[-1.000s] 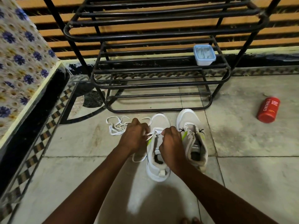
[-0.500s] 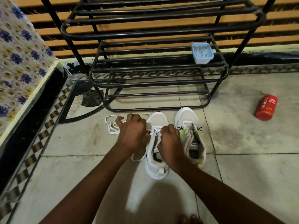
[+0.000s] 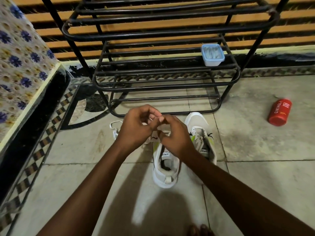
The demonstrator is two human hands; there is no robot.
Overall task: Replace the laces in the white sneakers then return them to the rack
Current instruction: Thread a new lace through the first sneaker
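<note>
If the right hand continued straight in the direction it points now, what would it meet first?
Most likely the left hand: the right hand points forward-left, and their fingertips nearly touch above the white mesh sneaker, where both seem to pinch a white lace. Depth is unclear.

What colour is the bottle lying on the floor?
The bottle is red with white lettering; head view.

white sneakers [image 3: 166, 169], black rack [image 3: 163, 68] — red bottle [image 3: 279, 114]

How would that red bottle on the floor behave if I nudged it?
The red bottle lies on its side and looks round, so it would probably roll. It looks like plastic, so likely light and unlikely to break.
</note>
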